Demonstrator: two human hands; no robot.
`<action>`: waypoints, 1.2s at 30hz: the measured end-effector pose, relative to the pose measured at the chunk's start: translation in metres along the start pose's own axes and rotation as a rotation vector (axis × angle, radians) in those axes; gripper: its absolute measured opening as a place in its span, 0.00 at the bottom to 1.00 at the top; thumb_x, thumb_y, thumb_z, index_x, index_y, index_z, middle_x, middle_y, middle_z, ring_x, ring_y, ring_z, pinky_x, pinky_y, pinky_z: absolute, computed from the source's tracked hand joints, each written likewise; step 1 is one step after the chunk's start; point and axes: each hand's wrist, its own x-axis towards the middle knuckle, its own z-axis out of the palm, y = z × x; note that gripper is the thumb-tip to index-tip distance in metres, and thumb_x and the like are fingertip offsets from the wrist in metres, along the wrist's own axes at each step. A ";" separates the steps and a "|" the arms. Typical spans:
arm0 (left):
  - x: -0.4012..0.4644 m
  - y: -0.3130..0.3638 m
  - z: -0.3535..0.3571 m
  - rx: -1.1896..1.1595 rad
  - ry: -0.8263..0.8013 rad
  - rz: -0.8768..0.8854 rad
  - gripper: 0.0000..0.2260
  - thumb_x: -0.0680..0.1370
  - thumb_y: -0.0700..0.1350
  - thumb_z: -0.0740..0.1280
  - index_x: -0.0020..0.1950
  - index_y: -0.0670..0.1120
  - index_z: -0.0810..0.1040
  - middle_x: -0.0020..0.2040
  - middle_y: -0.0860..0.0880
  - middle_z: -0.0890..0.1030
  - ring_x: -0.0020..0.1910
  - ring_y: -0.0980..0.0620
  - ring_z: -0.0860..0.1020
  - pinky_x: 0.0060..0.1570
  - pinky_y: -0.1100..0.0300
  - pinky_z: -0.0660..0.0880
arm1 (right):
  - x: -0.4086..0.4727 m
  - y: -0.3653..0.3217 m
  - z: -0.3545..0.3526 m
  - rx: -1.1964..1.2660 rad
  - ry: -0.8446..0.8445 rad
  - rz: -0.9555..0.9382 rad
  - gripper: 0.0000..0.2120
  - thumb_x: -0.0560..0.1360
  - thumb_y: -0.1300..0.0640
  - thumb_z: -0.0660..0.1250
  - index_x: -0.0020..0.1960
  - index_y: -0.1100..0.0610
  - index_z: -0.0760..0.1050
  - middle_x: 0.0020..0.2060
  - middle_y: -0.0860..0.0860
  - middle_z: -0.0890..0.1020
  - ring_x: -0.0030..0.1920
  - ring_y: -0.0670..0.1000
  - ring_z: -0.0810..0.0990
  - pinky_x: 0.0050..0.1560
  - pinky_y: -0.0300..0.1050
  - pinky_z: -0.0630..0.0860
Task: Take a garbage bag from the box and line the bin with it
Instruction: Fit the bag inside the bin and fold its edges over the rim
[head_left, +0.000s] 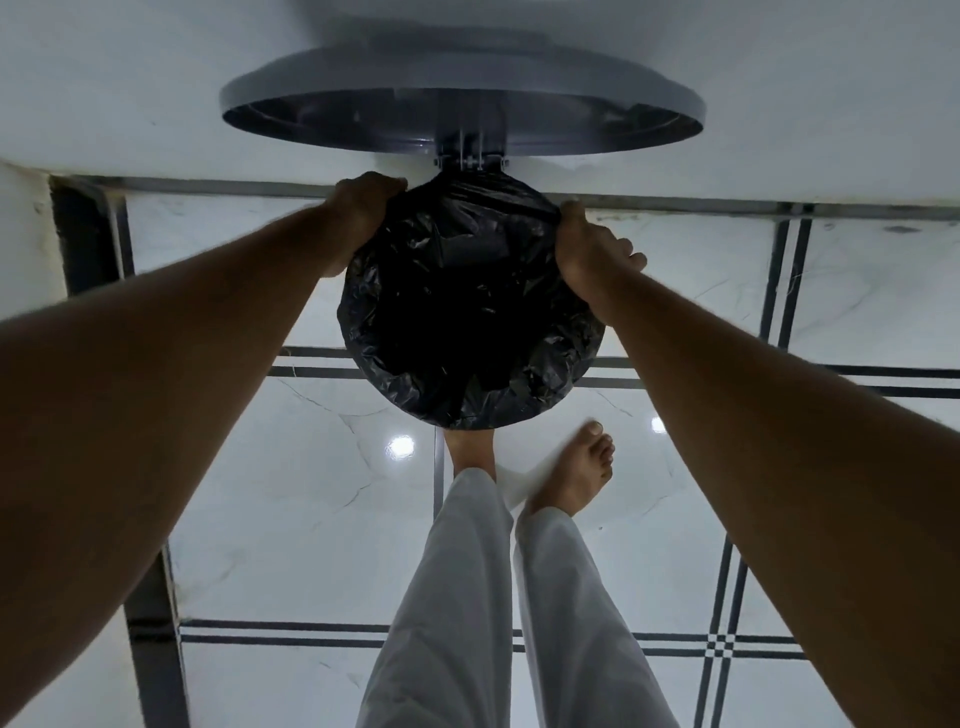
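Both hands, left (363, 208) and right (587, 244), gripping garbage bag (467, 312) (fingers curled)

You had a single view, from the camera worn on your head, and it looked steeply down past your outstretched forearms to the tiled floor (291, 519) and your own feet. The wide lens bent the floor lines and sat close above the bin (470, 322), whose raised lid (462, 98) filled the top edge. No second view shared the scene.
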 end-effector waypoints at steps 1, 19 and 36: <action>0.001 -0.001 -0.004 -0.015 -0.007 -0.029 0.16 0.85 0.54 0.65 0.66 0.46 0.83 0.62 0.47 0.83 0.61 0.46 0.81 0.57 0.53 0.72 | -0.001 0.000 -0.002 -0.001 0.029 -0.019 0.32 0.89 0.41 0.40 0.83 0.52 0.69 0.81 0.59 0.71 0.80 0.64 0.64 0.78 0.65 0.59; -0.063 -0.038 0.022 0.136 0.561 0.427 0.12 0.82 0.52 0.64 0.60 0.50 0.82 0.64 0.46 0.78 0.67 0.44 0.75 0.67 0.48 0.72 | -0.037 0.014 -0.001 0.077 0.353 -0.504 0.22 0.85 0.45 0.61 0.73 0.54 0.80 0.69 0.57 0.80 0.74 0.60 0.73 0.72 0.61 0.74; -0.136 -0.050 0.004 0.061 0.423 0.477 0.09 0.81 0.49 0.65 0.55 0.51 0.85 0.55 0.54 0.83 0.59 0.50 0.82 0.66 0.51 0.77 | -0.122 0.053 -0.007 0.287 0.393 -0.592 0.12 0.82 0.48 0.68 0.54 0.56 0.83 0.48 0.49 0.86 0.52 0.54 0.84 0.58 0.58 0.82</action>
